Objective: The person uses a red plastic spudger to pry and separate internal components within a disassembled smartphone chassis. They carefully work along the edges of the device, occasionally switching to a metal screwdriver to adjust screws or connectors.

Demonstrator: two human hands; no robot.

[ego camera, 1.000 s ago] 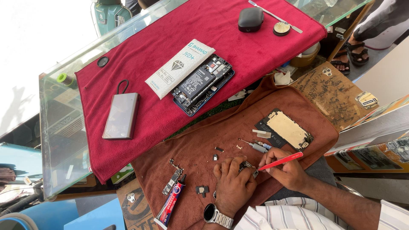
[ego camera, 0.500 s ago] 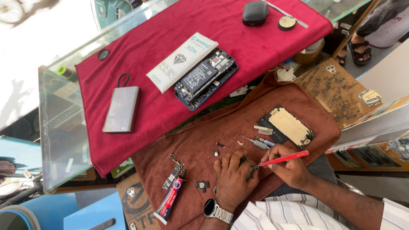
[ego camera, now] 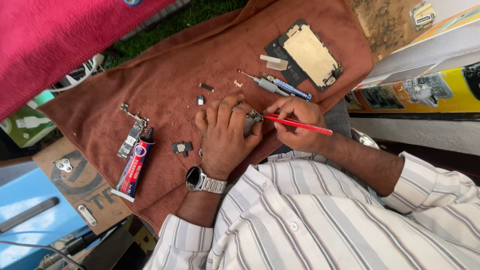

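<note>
My left hand [ego camera: 226, 134], a watch on its wrist, presses down on a small metal phone part [ego camera: 251, 120] lying on the brown towel [ego camera: 170, 75]. My right hand [ego camera: 296, 121] grips a thin red tool [ego camera: 300, 124] like a pen, its tip touching that part. Most of the part is hidden under my left fingers. Two small screwdrivers [ego camera: 280, 86] lie just beyond my hands. A phone frame with a yellowish plate [ego camera: 310, 52] rests further off on the towel.
A red-labelled glue tube [ego camera: 134, 163] and a narrow circuit board [ego camera: 131, 136] lie left of my hands. Tiny parts [ego camera: 182, 147] and screws are scattered on the towel. A red cloth [ego camera: 55, 35] covers the upper left. Coloured boxes [ego camera: 425, 90] stand at the right.
The view has drawn much closer to my hands, so the red cloth's phone and power bank fall outside it. My hands stay together on the small part with the red tool.
</note>
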